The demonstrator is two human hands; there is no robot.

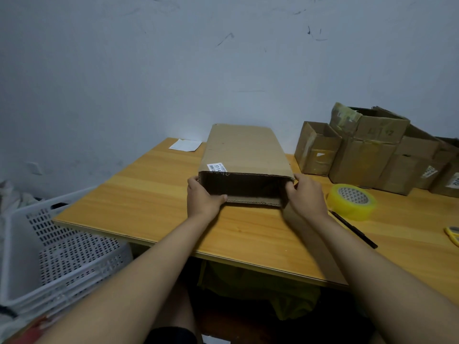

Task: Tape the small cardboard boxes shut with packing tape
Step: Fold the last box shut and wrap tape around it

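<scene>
A long cardboard box [244, 150] is being held on the wooden worktop [154, 194], lying on its side with its open end turned toward the person. The left edge of that opening is being gripped by the left hand [202, 197], its thumb hooked over the lower inside edge and its fingers [192, 181] wrapped round the outside of the wall. The right edge is being gripped by the right hand [306, 194], whose fingers [289, 187] are curled into the opening while the palm is being pressed against the outer corner. A white label [217, 167] is being shown on the box's upper face, close to the left hand.

A roll of yellowish packing tape [351, 201] is being kept flat on the worktop just right of the right hand, apart from it. A black pen [352, 228] is lying beside the roll, nearer the person. A cluster of small cardboard boxes [367, 155] is being stored at the far right against the wall. A white paper [185, 145] is resting at the far edge, behind the box's left side. White perforated baskets [62, 247] are being kept beside the worktop on the left.
</scene>
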